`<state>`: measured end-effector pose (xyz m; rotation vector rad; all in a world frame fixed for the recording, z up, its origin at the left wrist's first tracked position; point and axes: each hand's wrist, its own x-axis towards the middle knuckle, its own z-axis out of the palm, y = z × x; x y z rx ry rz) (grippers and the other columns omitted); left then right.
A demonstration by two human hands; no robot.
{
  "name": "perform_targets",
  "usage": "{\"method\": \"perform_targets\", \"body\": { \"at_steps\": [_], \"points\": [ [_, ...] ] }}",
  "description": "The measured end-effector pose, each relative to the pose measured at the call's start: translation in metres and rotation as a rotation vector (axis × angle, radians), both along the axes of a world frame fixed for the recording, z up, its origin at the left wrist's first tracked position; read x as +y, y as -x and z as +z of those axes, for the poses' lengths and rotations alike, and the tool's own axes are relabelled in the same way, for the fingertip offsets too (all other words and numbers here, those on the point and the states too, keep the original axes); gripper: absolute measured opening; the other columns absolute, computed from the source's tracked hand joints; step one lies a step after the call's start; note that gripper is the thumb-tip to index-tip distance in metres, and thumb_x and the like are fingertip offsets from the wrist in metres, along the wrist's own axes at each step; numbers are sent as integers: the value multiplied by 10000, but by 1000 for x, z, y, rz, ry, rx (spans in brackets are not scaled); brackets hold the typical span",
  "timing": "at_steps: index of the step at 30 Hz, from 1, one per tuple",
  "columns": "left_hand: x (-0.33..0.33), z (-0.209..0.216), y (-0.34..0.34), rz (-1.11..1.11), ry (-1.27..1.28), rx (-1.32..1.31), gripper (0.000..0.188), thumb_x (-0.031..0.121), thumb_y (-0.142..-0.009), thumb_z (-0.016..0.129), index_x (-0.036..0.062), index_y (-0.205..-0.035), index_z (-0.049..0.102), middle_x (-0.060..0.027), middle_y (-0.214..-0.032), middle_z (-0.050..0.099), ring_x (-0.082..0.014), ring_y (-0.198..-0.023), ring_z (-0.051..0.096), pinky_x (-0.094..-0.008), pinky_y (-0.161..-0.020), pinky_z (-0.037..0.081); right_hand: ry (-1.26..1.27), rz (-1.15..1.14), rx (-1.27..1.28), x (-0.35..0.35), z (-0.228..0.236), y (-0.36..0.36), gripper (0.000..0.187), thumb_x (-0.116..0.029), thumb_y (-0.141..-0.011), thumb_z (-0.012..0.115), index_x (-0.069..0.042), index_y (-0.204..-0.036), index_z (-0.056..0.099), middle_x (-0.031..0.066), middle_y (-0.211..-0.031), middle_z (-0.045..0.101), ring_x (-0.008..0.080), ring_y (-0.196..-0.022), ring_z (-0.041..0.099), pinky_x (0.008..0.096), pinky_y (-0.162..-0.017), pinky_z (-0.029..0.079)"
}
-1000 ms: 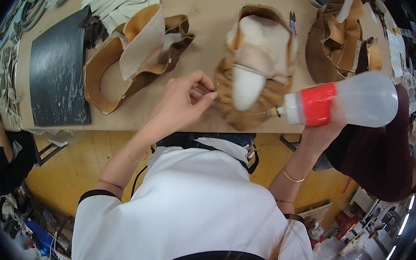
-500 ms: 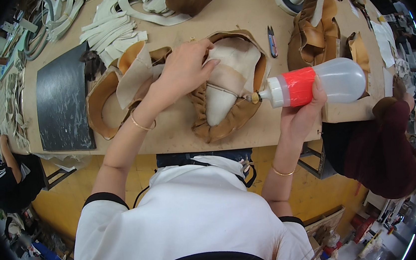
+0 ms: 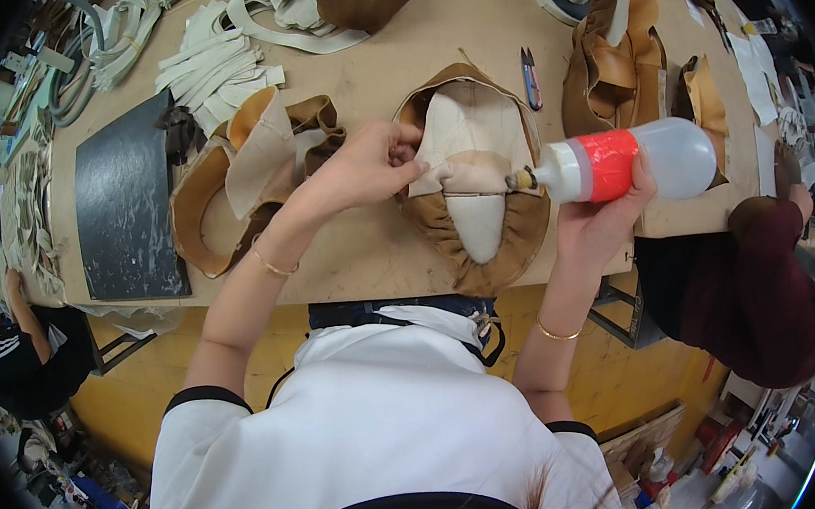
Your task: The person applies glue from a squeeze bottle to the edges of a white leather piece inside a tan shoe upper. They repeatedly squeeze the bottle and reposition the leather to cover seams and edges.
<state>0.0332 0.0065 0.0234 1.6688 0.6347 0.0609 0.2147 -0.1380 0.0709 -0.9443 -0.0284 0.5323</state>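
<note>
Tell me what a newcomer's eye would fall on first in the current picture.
Probably the clear, red-banded bottle in the right hand, its nozzle pointing left over the gathered brown piece at the table's near edge. The left hand is at that piece's left side. Next might come the dark, scuffed board on the left of the table.

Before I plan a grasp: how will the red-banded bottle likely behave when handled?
The bottle probably gives when squeezed: its translucent walls look like thin plastic. Laid sideways, it may roll, given the rounded body. The narrow nozzle could snag, since it juts past the white collar. Fill level is unclear, so weight is too.
</note>
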Motion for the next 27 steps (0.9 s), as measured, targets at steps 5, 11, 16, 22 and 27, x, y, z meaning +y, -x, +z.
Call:
{"method": "perform_targets", "body": {
  "at_steps": [5, 11, 16, 22, 27],
  "points": [
    [0, -9, -2, 27, 140, 50, 222, 174, -905, 556, -28, -862, 637, 21, -661, 579, -25, -565, 497, -186, -521, 423, 122, -32, -117, 0, -2, 9, 345, -264, -840, 587, -51, -1101, 515, 48, -1023, 549, 156, -947, 549, 319, -868, 452],
    [6, 2, -8, 23, 37, 120, 331, 280, -922, 528, -5, -758, 571, 32, -615, 513, -44, -563, 512, -206, -526, 436, 145, 24, -278, -1, -7, 10, 326, -213, -837, 595, -28, -1093, 514, 63, -1015, 538, 146, -935, 545, 315, -838, 464],
    [15, 16, -35, 75, -118, 133, 568, 366, -846, 613, -82, -1176, 498, -98, -741, 628, -135, -628, 595, -263, -584, 487, 246, 68, -468, 1, -11, 7, 365, -143, -800, 634, -18, -1107, 482, 72, -1039, 525, 147, -937, 544, 323, -806, 485],
    [23, 4, -75, -1, -694, 205, 628, 345, -771, 667, -88, -1185, 481, -191, -844, 639, -245, -778, 632, -338, -689, 491, 253, 74, -432, -2, -7, 6, 410, -154, -792, 644, -23, -1133, 458, 76, -1054, 516, 153, -938, 545, 324, -810, 486],
    [19, -9, -73, -65, -384, 132, 542, 318, -762, 679, -81, -1100, 537, -152, -889, 627, -175, -801, 599, -290, -714, 468, 233, 4, -379, -6, -4, 5, 403, -171, -797, 639, -22, -1127, 463, 78, -1044, 519, 157, -930, 549, 327, -810, 486]
  ]
}}
